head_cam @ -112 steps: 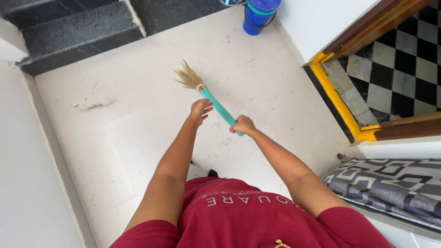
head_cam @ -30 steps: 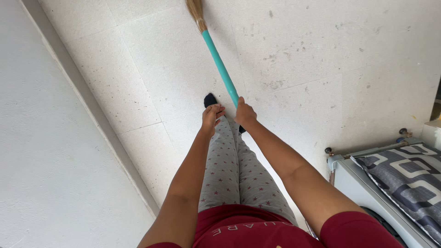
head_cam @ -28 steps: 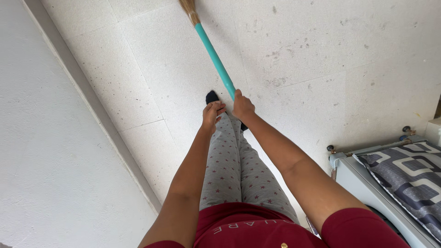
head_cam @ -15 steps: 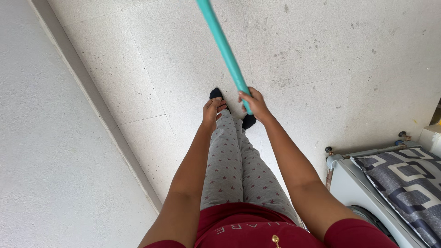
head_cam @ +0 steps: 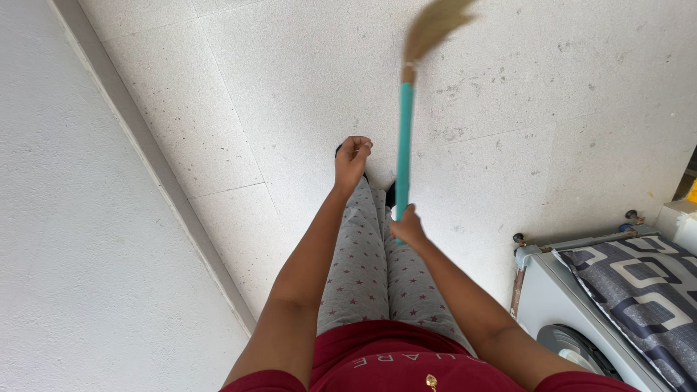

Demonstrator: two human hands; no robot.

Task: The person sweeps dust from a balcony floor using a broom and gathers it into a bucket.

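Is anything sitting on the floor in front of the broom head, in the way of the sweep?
Nothing visible does. The broom, gripped in the right hand, has its bristles over bare speckled floor tiles. The washing machine stands off to the right and the wall to the left, both apart from the bristles.

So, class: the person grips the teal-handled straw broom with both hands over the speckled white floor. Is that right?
Not quite. In the head view only the right hand has a grip on the teal-handled straw broom; the left hand is loosely curled beside it, off the handle. The speckled white floor is right.
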